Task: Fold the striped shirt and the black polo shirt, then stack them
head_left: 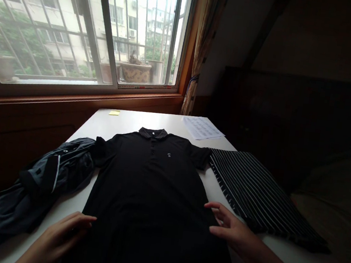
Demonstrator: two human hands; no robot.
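Note:
A black polo shirt (151, 180) lies flat and face up on the white table (131, 121), collar toward the window. My left hand (58, 237) rests on the shirt's lower left edge, fingers stretched flat. My right hand (230, 229) touches the shirt's lower right edge with its fingers spread apart. Neither hand holds anything.
A crumpled dark grey garment (36, 182) lies at the table's left edge. A black striped garment (260, 194) hangs over the right edge. Printed sheets of paper (202, 127) and a yellow sticky note (114, 112) sit at the far end by the window.

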